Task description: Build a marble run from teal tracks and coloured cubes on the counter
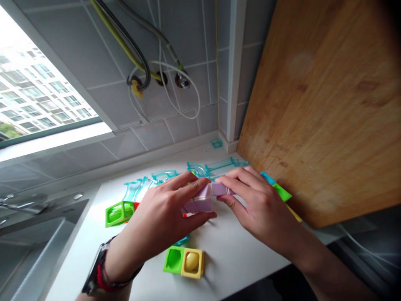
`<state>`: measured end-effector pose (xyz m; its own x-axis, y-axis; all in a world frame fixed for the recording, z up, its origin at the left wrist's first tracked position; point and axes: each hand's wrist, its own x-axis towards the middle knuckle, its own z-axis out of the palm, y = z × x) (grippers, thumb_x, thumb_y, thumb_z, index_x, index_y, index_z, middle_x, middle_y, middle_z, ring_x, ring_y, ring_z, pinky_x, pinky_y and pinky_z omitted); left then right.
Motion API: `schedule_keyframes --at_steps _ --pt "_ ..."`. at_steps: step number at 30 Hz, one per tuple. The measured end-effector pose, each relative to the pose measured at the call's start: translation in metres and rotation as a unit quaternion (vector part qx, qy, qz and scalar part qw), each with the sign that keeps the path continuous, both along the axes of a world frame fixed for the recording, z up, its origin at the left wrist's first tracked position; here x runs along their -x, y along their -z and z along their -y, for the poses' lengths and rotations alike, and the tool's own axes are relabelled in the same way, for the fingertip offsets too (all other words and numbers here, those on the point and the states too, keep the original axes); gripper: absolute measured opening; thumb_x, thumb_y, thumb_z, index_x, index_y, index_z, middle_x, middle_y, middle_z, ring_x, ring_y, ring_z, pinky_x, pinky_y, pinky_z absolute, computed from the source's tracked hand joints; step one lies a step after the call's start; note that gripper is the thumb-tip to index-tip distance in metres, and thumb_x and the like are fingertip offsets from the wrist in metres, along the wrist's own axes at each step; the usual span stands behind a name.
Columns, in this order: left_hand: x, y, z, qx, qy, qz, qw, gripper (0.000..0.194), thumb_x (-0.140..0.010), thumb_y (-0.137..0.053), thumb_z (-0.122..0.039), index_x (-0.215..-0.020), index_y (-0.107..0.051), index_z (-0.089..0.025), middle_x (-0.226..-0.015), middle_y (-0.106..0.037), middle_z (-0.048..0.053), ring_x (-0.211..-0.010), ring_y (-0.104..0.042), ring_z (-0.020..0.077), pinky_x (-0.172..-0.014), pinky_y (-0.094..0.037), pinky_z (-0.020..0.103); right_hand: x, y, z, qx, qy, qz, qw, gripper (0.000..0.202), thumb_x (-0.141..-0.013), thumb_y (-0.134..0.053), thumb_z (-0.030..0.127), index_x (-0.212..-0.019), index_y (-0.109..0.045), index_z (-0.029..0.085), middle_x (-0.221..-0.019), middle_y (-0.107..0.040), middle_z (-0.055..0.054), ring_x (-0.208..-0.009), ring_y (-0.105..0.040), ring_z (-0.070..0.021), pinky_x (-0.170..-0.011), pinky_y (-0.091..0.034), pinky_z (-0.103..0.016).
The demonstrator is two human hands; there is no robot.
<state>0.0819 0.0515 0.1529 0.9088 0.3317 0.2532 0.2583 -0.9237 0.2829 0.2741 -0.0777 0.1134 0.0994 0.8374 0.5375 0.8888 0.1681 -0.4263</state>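
Note:
My left hand [167, 209] is closed around a lilac plastic block [200, 201], thumb below and fingers above. The fingertips of my right hand [250, 196] pinch a narrower lilac part [219, 189] at the block's right side. The two lilac parts touch; whether they are joined I cannot tell. Below my hands, a green cube [173, 260] sits against a yellow cube [192, 262] with a round hollow. Left of my left wrist lies an open green cube [119, 214] beside something red, partly hidden by my hand.
Clear blue track pieces [219, 165] line the back of the white counter [241, 259]. A blue square [216, 144] lies in the corner. Blue and green pieces [282, 192] rest by the wooden board [328, 104] at right. A sink [40, 246] is at left; hoses [150, 37] hang above.

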Motion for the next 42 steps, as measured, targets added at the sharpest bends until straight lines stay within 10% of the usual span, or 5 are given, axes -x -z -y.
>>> schedule_keyframes --at_steps 15,21,27,36,42 --pt "0.010 -0.001 -0.006 0.065 -0.001 0.000 0.998 0.073 -0.082 -0.084 -0.042 -0.149 -0.054 -0.033 -0.123 -0.073 0.005 -0.104 -0.071 0.0235 -0.087 -0.056 0.033 -0.016 0.013 -0.015 0.022 -0.092 -0.104 0.990 0.026 -0.104 -0.062 0.027 -0.130 -0.067 0.027 -0.121 -0.072 -0.005 -0.116 -0.066 -0.0237 -0.104 -0.051 -0.041" --pt "0.027 -0.015 -0.019 0.156 -0.002 -0.022 0.988 0.085 -0.080 -0.085 -0.036 -0.154 -0.044 -0.038 -0.125 -0.074 0.004 -0.095 -0.074 0.0196 -0.081 -0.059 0.028 -0.021 0.019 -0.015 -0.058 -0.099 -0.046 0.992 0.027 -0.101 -0.065 0.020 -0.126 -0.067 0.030 -0.123 -0.072 -0.004 -0.120 -0.067 -0.0238 -0.127 -0.020 -0.060" --pt "0.035 -0.012 -0.021 0.122 0.005 -0.048 0.991 0.089 -0.081 -0.084 -0.029 -0.157 -0.039 -0.037 -0.143 -0.066 0.008 -0.119 -0.069 0.0261 -0.093 -0.059 0.034 -0.021 0.019 -0.015 -0.081 -0.076 -0.001 0.994 0.030 -0.100 -0.064 0.020 -0.128 -0.067 0.030 -0.125 -0.071 -0.005 -0.128 -0.063 -0.0249 -0.128 -0.016 -0.063" --pt "0.017 -0.002 -0.015 0.063 0.034 -0.010 0.997 0.071 -0.086 -0.081 -0.045 -0.149 -0.051 -0.035 -0.129 -0.074 0.006 -0.108 -0.073 0.0247 -0.091 -0.057 0.034 -0.007 0.014 -0.014 -0.019 -0.071 -0.077 0.994 0.028 -0.104 -0.061 0.029 -0.131 -0.067 0.025 -0.116 -0.073 -0.008 -0.111 -0.067 -0.0256 -0.103 -0.050 -0.045" --pt "0.007 0.006 -0.005 -0.005 -0.014 0.006 1.000 0.056 -0.091 -0.073 -0.045 -0.144 -0.062 -0.030 -0.124 -0.075 0.010 -0.094 -0.076 0.0258 -0.079 -0.057 0.034 -0.005 0.012 -0.011 0.020 -0.068 -0.121 0.990 0.020 -0.101 -0.064 0.023 -0.121 -0.069 0.020 -0.112 -0.072 -0.007 -0.107 -0.067 -0.0230 -0.094 -0.052 -0.036"
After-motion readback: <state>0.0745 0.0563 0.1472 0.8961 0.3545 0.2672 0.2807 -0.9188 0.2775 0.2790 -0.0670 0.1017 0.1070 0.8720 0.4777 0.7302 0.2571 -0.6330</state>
